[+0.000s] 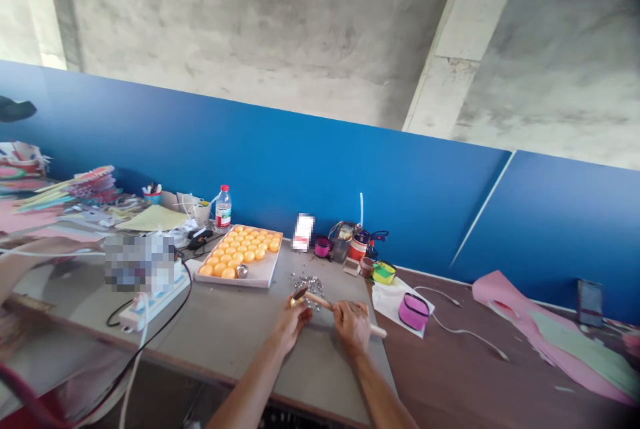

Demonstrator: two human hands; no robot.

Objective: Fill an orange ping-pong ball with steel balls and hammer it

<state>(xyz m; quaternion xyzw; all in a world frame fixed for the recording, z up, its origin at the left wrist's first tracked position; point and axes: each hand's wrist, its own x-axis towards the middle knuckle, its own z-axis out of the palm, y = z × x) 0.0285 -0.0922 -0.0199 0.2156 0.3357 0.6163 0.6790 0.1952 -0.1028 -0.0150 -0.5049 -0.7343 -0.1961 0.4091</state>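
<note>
My right hand [353, 324] is closed round the wooden handle of a small hammer [320, 302], whose dark head lies near my left hand. My left hand [291, 322] pinches something small and yellow-orange at its fingertips, just under the hammer head; I cannot make out what it is. Both hands rest on a grey board [240, 322] on the table. Just beyond them lies a pile of small silvery metal pieces [307, 282]. A white tray [260, 274] with several orange balls [243, 247] and one silver ball sits further back to the left.
A power strip [150, 302] with black cables lies at the left. A water bottle [223, 208], cups, tape rolls [323, 246] and small pots line the blue partition. A pink pouch [413, 310] on white paper, a white cable, pink sheets [540, 329] and a phone [590, 301] lie to the right.
</note>
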